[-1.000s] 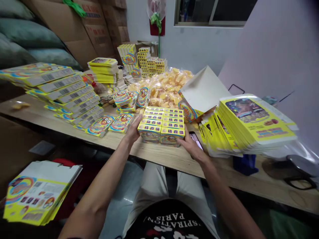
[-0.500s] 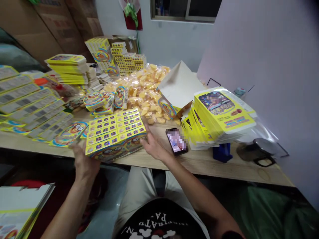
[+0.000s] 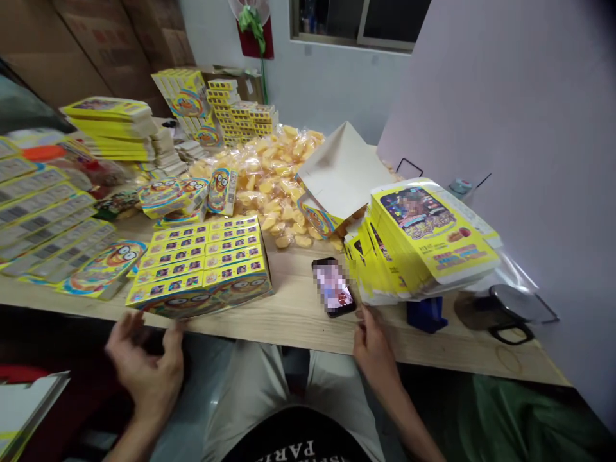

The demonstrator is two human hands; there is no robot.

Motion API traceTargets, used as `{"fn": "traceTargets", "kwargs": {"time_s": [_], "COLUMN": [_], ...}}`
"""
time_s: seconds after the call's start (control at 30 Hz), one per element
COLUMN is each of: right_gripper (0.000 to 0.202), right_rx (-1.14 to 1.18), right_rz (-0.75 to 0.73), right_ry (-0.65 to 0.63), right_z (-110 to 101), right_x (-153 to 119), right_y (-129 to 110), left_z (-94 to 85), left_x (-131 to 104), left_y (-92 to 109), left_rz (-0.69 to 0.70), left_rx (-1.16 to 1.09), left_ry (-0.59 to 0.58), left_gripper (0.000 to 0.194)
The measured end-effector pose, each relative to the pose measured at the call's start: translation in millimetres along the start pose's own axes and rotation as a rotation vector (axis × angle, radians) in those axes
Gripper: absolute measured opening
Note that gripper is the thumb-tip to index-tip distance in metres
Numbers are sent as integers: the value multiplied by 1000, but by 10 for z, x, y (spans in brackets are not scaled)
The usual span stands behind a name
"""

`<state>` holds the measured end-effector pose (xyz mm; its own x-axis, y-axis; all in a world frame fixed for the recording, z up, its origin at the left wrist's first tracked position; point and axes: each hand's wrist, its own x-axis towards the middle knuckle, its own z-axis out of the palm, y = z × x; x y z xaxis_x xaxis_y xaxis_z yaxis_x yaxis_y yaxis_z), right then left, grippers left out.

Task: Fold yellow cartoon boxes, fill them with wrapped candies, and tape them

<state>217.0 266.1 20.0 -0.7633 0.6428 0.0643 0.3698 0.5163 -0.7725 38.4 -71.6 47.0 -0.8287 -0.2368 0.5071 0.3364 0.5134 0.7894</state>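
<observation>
Carton block (image 3: pixel 206 263), slim yellow boxes packed edge-up in two columns, resting on the wood-grain table (image 3: pixel 293 327) to the left of the smartphone (image 3: pixel 333 287). Left hand (image 3: pixel 147 359) off the front table edge, well left of the smartphone and on its near side, fingers curved and parted from the thumb, nothing held; touch or gap at the block's lower front too blurred to tell. Right hand (image 3: pixel 378 353) at the smartphone's near right corner, index finger forward, the others curled; pinching or not, impossible to tell. By judgement, modest in weight, card walls fairly stiff but easily dented at corners, printed faces probably slick. No band or tray visible, hence likely to splay under a one-sided grip; best taken with flat palms on the left and right ends, fingers low. Front table edge close under the block and just nearer than the smartphone, so some risk of tipping over it. Between block and smartphone, a strip of wood grain, enough for a short slide. Close on the smartphone's right, a leaning stack of flat printed cartons (image 3: pixel 433 237); farther right, a metal mug (image 3: pixel 505 308). Behind the smartphone, an opened carton (image 3: pixel 344 170), white inside showing; behind and to its left, a heap of clear-wrapped yellow pieces (image 3: pixel 279 212), limiting any push away. Far left of the smartphone, beyond the block, a cartoon-face box (image 3: pixel 108 266) lying flat, leaving little room.
</observation>
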Motion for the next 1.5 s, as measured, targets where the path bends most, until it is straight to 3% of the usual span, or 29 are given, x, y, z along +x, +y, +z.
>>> {"fn": "traceTargets", "kwargs": {"time_s": [0.03,0.07,0.1,0.13,0.2,0.27,0.33,0.43,0.5,0.57,0.67,0.8,0.97,1.13,1.27,1.5], "right_gripper": [55,54,54,56,58,59,58,54,51,48,47,48,25,20,24,20], "right_rx": [64,128,191,256,416,564,651,686,702,719,758,1012,1373,1506,1506,1415], "right_rz": [52,99,141,179,269,350,395,404,409,408,403,432,516,534,531,362], "right_ry": [-10,-18,-23,-27,-27,-36,-40,-37,-23,-14,-10,26,-255,-358,-273,-1], "right_z": [13,31,53,77,123,151,158,149,153,167,190,168,84,103,203,380], "right_x": [44,95,148,201,298,373,420,456,467,467,418,233,27,19,46,-18], "right_y": [16,33,48,58,56,27,-9,-30,-22,-13,-33,-143,-372,-599,-729,-807], "left_z": [-2,20,75,171,492,934,1393,1912,2099,2179,2154,1922,1539,1298,1205,1205], "left_x": [-99,-212,-327,-433,-579,-614,-570,-487,-472,-483,-503,-497,-454,-407,-429,-524], "left_y": [143,303,473,645,960,1186,1299,1302,1251,1203,1176,1219,1337,1497,1569,1589], "left_rz": [52,72,43,-49,-361,-705,-935,-984,-962,-953,-952,-931,-820,-763,-702,-693], "left_rx": [27,21,-42,-146,-386,-569,-618,-627,-615,-620,-666,-740,-858,-906,-945,-992], "left_ry": [72,70,-21,-203,-672,-907,-965,-1026,-1059,-1081,-1095,-1057,-967,-821,-744,-671], "left_gripper": [73,67,57,46,38,39,31,16,17,18,20,28,35,38,38,37]}}
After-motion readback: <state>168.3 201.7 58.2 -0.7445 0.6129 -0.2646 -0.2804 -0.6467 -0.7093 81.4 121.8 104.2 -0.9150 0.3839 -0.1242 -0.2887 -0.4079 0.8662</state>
